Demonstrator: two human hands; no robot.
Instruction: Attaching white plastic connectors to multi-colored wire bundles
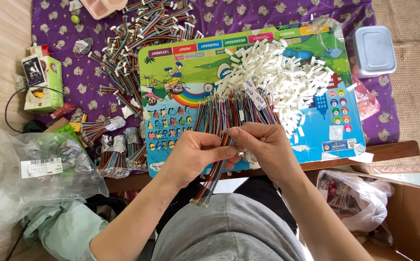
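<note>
Ribbon cable pinched betw both hands, over near edge of picture board.
L hand & R hand meet fingertip to fingertip, thumbs pressed on its top end; long axis near-vertical, free end hangs twd lap; flat, multicolour wires.

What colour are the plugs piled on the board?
White, on the plugs heaped across the picture board; clearest in the head view.
</note>
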